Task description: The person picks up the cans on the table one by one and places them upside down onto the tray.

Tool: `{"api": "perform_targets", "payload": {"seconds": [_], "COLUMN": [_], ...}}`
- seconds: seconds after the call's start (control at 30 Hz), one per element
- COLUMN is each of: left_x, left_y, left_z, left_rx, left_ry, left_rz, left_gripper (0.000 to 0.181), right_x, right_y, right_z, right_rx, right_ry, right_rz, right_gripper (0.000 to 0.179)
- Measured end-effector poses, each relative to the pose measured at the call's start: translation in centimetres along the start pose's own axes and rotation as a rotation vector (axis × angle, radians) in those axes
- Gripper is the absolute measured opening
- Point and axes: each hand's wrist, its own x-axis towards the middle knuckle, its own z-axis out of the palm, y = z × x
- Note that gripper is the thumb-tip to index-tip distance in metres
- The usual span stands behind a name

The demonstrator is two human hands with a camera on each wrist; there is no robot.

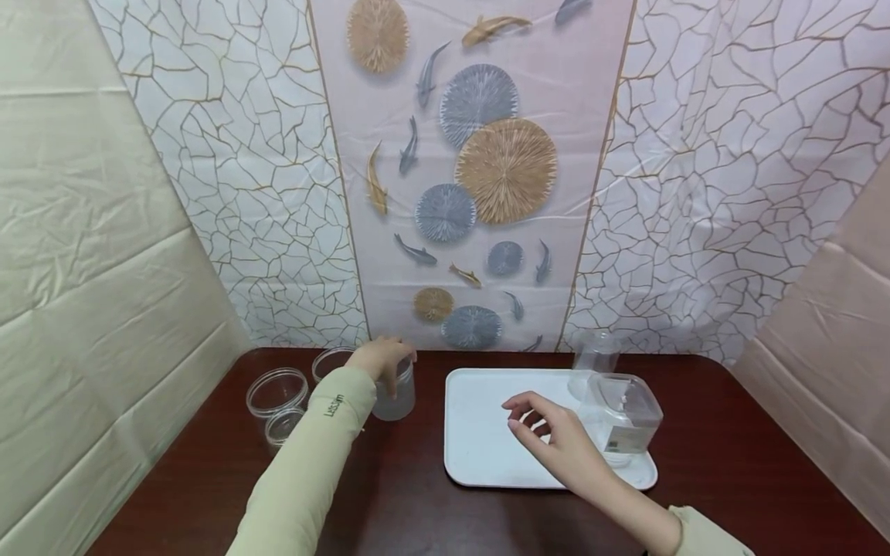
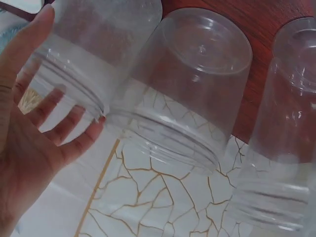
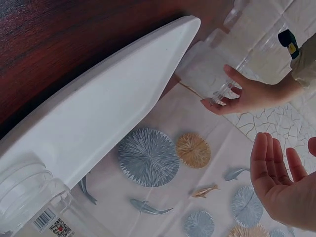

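My left hand [image 1: 381, 361] reaches to the back left of the table and grips the rim of a clear plastic jar [image 1: 396, 400]. In the left wrist view the thumb and fingers lie around the rim of this jar [image 2: 106, 44], and a second clear jar [image 2: 197, 84] stands close beside it. Over the white tray [image 1: 480, 436] hovers my right hand [image 1: 556, 440], its fingers loosely bent and nothing held. A clear squarish container [image 1: 636, 421] with a label lies tilted on the tray's right side, nearest that hand.
Several more clear jars cluster at the left, among them a wide one [image 1: 276, 392] and a smaller one [image 1: 283, 426]. Another clear jar [image 1: 596, 354] stands at the tray's back right. A patterned cloth backdrop [image 1: 473, 232] rises behind the dark red table [image 1: 410, 494].
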Motion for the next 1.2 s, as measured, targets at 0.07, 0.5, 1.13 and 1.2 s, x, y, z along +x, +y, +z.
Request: {"api": "perform_targets", "payload": {"seconds": [0.07,0.5,1.13,1.2], "left_x": [0.1,0.4,0.9,0.9], "left_y": [0.3,-0.3,-2.4,-2.3], "left_z": [0.1,0.4,1.2,1.3], "left_rx": [0.017,0.04,0.082,0.097], "left_ry": [-0.001,0.005,0.209,0.231], "left_rz": [-0.017,0.017,0.232,0.247], "left_gripper": [0.065,0.061,0.069,0.07], "right_x": [0.0,0.1,0.5,0.5], "right_y": [0.0,-0.2,0.1,0.1], "right_z": [0.0,-0.1,-0.4,-0.4], "right_rx": [0.003,-0.004,-0.001,0.015], "right_ry": [-0.001,-0.003,-0.008,-0.016], "right_rz": [-0.004,-0.009,0.048,0.057], "right_gripper": [0.012,0.012,0.012,0.012]}}
